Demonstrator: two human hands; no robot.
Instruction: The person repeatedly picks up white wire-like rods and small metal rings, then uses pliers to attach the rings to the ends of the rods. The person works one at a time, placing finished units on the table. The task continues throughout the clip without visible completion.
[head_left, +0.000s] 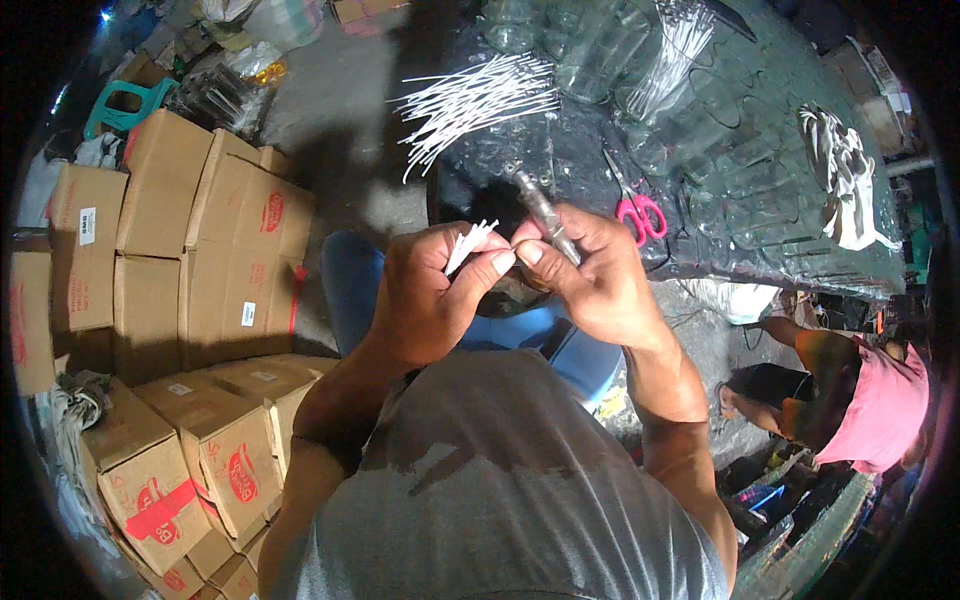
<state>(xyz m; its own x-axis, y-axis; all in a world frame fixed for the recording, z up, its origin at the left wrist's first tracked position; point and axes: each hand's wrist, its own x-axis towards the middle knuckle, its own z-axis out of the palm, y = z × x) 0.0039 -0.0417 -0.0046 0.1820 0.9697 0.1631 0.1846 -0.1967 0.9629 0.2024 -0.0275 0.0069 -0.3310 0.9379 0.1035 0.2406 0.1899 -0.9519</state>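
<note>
My left hand [425, 290] is closed round a small bunch of thin white wick-like strands [468, 245], whose ends stick up past the fingers. In my right hand [605, 280] a slim, shiny cylindrical tool [540, 206] is held at a slant; its exact kind is unclear. Both thumbs and fingertips meet in front of my lap, and whatever is pinched between them is too small to make out. Ahead, a loose pile of similar white strands [480, 105] lies at the dark table's left edge. Scissors with pink handles [648, 219] rest beside my right hand.
Clear glass jars [610, 70] crowd the dark-covered table [560, 150], with another bundle of white strands [675, 55] among them. White cloth [840, 175] lies at right. Cardboard boxes [240, 230] are stacked at my left. A person in pink [885, 410] bends down at right.
</note>
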